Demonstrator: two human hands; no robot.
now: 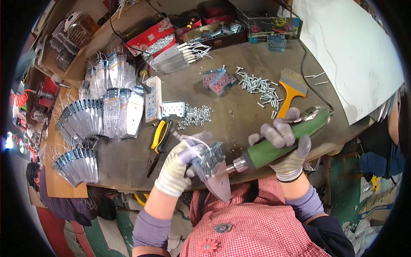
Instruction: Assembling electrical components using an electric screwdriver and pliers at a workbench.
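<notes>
So, far left: fanned grey metal blades (83, 120) lie on the dark brown table (224, 109). Next, yellow-and-black pliers (159, 135) beside the left hand (176, 166), striped glove, gripping a flat grey metal blade (219, 184) with silver-blue terminal block (210, 157) at the table's near edge. Green cylindrical power screwdriver (260, 154): bit at the block, contact unclear. Gloved right hand (292, 162) grasps its body. Yellow-handled brush (291, 93) lies beyond.

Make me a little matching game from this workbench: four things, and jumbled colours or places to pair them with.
Things:
1. Power tool
2. Pliers
3. Brush
4. Metal blade

Colours or places:
A. Orange handle
B. In the left hand
C. Green, in the right hand
D. Yellow-and-black handles

Pairs: 1-C, 2-D, 3-A, 4-B
</notes>
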